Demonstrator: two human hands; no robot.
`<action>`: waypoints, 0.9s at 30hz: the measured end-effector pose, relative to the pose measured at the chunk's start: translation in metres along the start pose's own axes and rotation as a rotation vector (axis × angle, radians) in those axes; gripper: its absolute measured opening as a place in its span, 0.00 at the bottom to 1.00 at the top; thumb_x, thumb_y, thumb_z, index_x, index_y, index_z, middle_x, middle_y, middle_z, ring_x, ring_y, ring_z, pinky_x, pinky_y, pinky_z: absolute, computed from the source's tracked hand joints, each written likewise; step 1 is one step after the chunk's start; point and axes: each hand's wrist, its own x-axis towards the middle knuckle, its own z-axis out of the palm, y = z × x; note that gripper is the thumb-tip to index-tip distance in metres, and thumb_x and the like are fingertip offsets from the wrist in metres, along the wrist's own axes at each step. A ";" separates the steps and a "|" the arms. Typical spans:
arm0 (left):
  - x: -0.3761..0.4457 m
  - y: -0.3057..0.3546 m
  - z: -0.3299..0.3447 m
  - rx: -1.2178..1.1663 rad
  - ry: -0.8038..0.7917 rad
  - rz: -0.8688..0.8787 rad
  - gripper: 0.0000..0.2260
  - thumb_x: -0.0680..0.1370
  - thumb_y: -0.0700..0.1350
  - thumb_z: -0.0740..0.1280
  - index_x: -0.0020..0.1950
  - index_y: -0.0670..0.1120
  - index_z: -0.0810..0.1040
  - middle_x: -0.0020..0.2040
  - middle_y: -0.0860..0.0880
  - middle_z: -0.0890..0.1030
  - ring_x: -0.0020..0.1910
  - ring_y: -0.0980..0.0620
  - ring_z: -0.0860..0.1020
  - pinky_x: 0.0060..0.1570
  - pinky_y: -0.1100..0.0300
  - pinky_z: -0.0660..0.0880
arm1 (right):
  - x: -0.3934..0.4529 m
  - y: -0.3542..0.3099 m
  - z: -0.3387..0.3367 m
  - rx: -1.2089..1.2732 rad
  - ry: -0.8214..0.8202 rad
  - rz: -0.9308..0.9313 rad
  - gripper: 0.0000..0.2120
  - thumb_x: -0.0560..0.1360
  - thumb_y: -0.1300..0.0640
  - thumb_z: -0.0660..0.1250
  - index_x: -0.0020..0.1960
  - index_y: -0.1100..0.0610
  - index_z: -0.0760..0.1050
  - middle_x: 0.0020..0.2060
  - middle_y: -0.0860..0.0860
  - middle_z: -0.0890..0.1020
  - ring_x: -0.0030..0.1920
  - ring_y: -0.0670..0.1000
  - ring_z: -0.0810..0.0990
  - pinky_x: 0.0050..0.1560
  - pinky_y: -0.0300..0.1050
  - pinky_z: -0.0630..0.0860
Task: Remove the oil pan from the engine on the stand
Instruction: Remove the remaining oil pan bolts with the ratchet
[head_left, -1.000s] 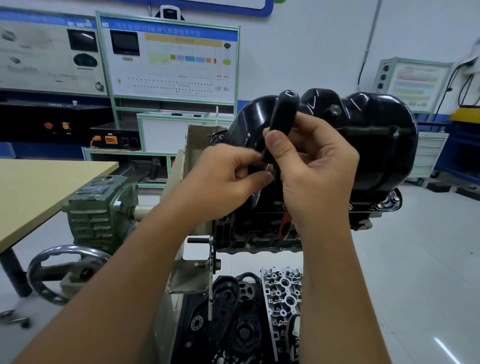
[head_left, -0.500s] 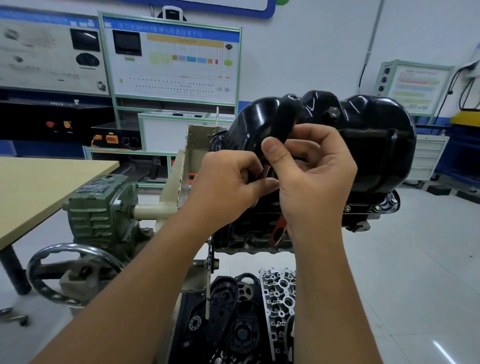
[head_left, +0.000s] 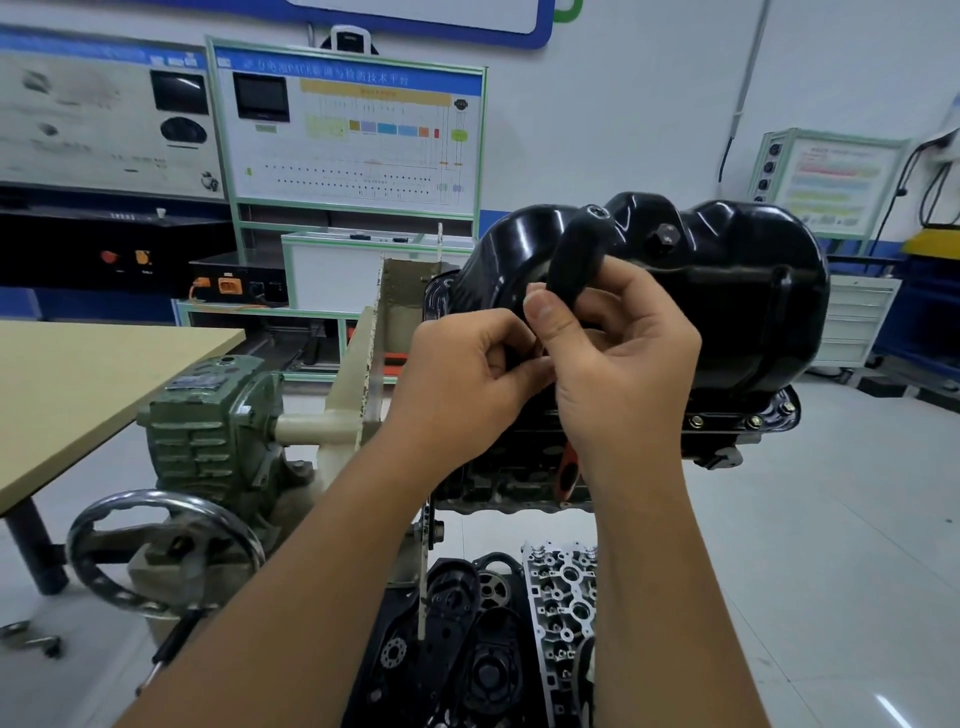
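In a workshop with white walls and a shiny pale floor (head_left: 841, 545), the glossy black metal oil pan (head_left: 737, 291) sits on top of the engine (head_left: 519, 478) on the stand. The right hand (head_left: 628, 364) curls its fingers round a black tool handle (head_left: 574, 260). The left hand (head_left: 462, 379) pinches the tool lower down. A tan wooden surface (head_left: 88, 384) stands to the left.

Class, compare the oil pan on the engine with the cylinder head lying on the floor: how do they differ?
The oil pan is glossy black; the cylinder head is bare silver metal. The oil pan sits up on the engine on the stand; the cylinder head lies on the floor below. The pan's surface is smooth and bulged, the head's full of holes.
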 end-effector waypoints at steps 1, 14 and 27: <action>-0.001 -0.002 0.000 -0.036 -0.026 0.005 0.11 0.75 0.43 0.75 0.35 0.52 0.77 0.24 0.54 0.66 0.25 0.54 0.64 0.30 0.60 0.64 | 0.000 0.000 0.000 0.031 -0.021 0.018 0.15 0.75 0.68 0.75 0.60 0.60 0.80 0.44 0.52 0.88 0.39 0.49 0.87 0.41 0.41 0.82; -0.008 -0.008 0.014 -0.152 0.099 -0.009 0.07 0.75 0.46 0.74 0.39 0.48 0.80 0.25 0.51 0.69 0.27 0.47 0.68 0.30 0.60 0.67 | 0.000 0.002 -0.003 -0.052 0.042 -0.063 0.16 0.71 0.65 0.79 0.53 0.49 0.84 0.37 0.42 0.85 0.32 0.44 0.81 0.36 0.39 0.80; -0.031 -0.015 0.017 -0.075 0.200 -0.028 0.06 0.78 0.45 0.71 0.50 0.46 0.87 0.26 0.57 0.72 0.27 0.59 0.68 0.31 0.64 0.67 | -0.003 -0.002 -0.006 0.039 -0.142 0.005 0.18 0.76 0.71 0.73 0.59 0.52 0.80 0.45 0.54 0.87 0.38 0.55 0.87 0.39 0.44 0.83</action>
